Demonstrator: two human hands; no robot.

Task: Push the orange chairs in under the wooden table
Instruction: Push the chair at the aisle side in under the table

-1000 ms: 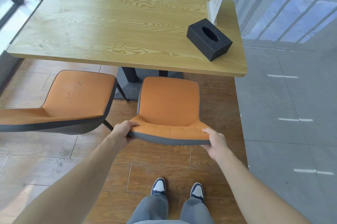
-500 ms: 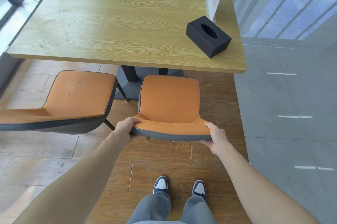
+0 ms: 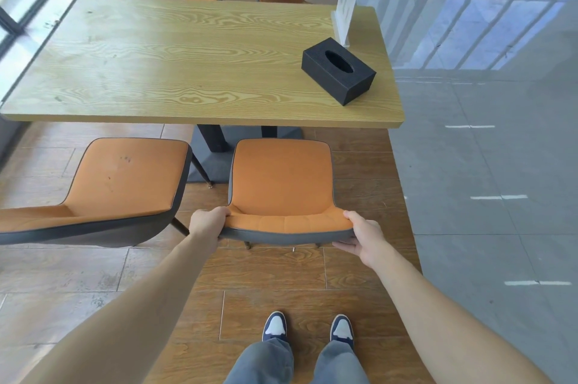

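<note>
Orange chair (image 3: pixel 281 183) at 6 o'clock of the surface (image 3: pixel 200 71): left hand (image 3: pixel 208 224) and right hand (image 3: pixel 364 235) clasp its backrest corners, steering it straight under.

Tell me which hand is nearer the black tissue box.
Right. The right hand grips the chair back's right corner, on the black tissue box side; the left hand grips the left corner, farther off.

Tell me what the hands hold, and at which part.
Both hands, left and right, hold the right orange chair by the two top corners of its backrest.
</note>
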